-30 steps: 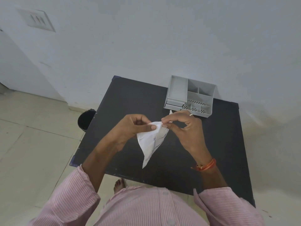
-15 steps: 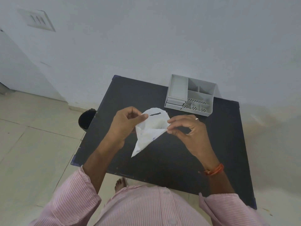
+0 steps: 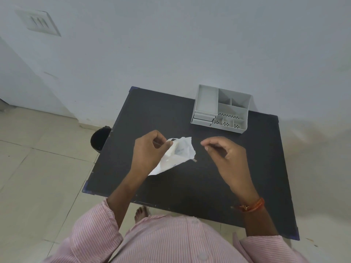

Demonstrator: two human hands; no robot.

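Two hands over table (image 3: 190,188): left hand (image 3: 150,154) pinches paper packet (image 3: 180,152) rim; right hand (image 3: 229,156) loosely curled, apart.

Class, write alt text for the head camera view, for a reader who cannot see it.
A person's left hand pinches a folded white paper above a black table, while the right hand hovers beside it, loosely curled and apart from the paper. A grey desk organiser stands at the table's far edge.

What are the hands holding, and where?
The left hand pinches the paper at its upper left edge; the right hand holds nothing visible.
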